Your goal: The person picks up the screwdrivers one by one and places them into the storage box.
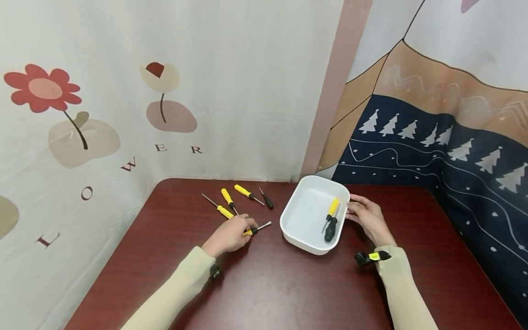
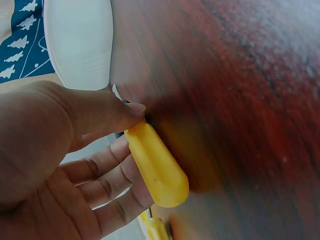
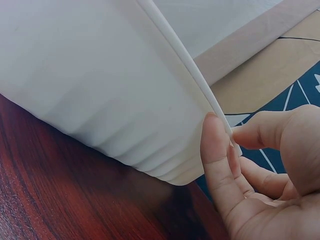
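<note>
My left hand [image 1: 236, 233] pinches a screwdriver with a yellow handle [image 2: 159, 167] and black collar between thumb and fingers. Its metal shaft [image 1: 264, 225] points right, toward a white plastic tub [image 1: 303, 215]. At the tub's right side, my right hand [image 1: 370, 220] pinches the rim between thumb and fingers; the right wrist view shows this grip on the tub wall [image 3: 115, 90] closely. Inside the tub lie a yellow-handled screwdriver [image 1: 332, 208] and a black-handled screwdriver [image 1: 330, 230], side by side.
Beyond my left hand, several screwdrivers lie on the dark red table [image 1: 264, 284]: yellow-handled ones [image 1: 224, 211], [image 1: 227, 197], [image 1: 242, 190] and a small black one [image 1: 268, 201]. A printed curtain [image 1: 247, 91] hangs along the table's far edge.
</note>
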`<state>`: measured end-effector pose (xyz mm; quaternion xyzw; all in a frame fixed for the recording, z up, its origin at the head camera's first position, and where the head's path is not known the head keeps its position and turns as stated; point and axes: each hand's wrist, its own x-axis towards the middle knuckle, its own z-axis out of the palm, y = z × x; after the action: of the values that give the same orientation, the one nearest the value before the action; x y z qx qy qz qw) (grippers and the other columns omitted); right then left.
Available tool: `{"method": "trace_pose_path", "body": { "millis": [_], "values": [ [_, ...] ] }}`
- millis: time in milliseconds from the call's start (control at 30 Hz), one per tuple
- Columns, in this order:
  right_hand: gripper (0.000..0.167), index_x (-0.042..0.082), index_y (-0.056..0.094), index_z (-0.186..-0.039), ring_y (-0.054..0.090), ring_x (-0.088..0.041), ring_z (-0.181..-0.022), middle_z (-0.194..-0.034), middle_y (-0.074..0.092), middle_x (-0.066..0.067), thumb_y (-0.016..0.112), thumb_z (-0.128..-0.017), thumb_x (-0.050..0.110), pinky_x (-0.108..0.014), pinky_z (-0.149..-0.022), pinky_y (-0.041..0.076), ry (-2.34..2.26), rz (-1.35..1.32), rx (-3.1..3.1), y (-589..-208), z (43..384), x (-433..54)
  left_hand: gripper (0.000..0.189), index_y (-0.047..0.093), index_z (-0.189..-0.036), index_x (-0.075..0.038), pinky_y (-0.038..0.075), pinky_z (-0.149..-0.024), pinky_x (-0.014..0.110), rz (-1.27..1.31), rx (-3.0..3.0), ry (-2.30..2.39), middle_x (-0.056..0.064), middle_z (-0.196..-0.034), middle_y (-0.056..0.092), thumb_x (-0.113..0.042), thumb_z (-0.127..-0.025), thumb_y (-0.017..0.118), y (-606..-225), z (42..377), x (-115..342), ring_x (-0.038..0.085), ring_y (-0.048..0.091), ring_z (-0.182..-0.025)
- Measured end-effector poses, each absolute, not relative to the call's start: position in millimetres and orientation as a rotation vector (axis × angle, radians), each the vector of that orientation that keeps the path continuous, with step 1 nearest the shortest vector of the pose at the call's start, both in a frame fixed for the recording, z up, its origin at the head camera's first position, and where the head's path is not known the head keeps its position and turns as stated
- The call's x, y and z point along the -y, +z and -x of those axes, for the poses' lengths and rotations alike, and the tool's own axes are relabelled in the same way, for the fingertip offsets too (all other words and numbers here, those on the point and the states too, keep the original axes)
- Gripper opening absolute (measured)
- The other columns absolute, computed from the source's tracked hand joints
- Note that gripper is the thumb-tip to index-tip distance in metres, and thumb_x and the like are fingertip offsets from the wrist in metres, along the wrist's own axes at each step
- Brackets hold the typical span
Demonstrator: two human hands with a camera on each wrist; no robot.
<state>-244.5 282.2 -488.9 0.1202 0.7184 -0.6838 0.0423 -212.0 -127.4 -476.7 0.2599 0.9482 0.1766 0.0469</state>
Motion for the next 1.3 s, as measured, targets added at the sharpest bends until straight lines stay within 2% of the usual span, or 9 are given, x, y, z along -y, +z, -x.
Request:
{"method": "trace_pose_path", "body": {
  "millis": [500, 933, 1300],
  "values": [
    [0.057, -0.004, 0.04, -0.152, 0.065, -0.003, -0.08, -0.095, 0.069, 0.007, 0.062, -0.101, 0.007, -0.019, -0.076, 0.06, -2.151, -0.304, -2.157, -490.6, 241.4, -283.8, 0.026, 0.073, -0.114, -0.011, 0.05, -0.075, 0.029, -0.752, -2.926, 0.619, -0.003, -0.096, 0.063, -0.004, -0.089, 0.07, -475.1, 209.8, 126.2, 0.01, 0.056, -0.082],
    [0.056, -0.005, 0.04, -0.152, 0.065, -0.002, -0.08, -0.095, 0.069, 0.007, 0.062, -0.101, 0.007, -0.019, -0.076, 0.06, -2.155, -0.304, -2.159, -490.5, 242.1, -283.2, 0.026, 0.073, -0.115, -0.006, 0.053, -0.074, 0.026, -0.714, -2.9, 0.838, 0.002, -0.094, 0.067, -0.002, -0.089, 0.07, -472.6, 219.7, 121.3, 0.012, 0.063, -0.084],
    [0.056, -0.005, 0.04, -0.151, 0.065, -0.003, -0.08, -0.095, 0.069, 0.007, 0.062, -0.101, 0.006, -0.019, -0.075, 0.06, -2.163, -0.298, -2.161, -491.1, 242.8, -283.4, 0.027, 0.072, -0.117, -0.007, 0.051, -0.074, 0.028, -0.598, -2.859, 1.013, 0.001, -0.092, 0.064, -0.002, -0.091, 0.072, -466.5, 221.6, 119.4, 0.009, 0.056, -0.078]
  ]
}}
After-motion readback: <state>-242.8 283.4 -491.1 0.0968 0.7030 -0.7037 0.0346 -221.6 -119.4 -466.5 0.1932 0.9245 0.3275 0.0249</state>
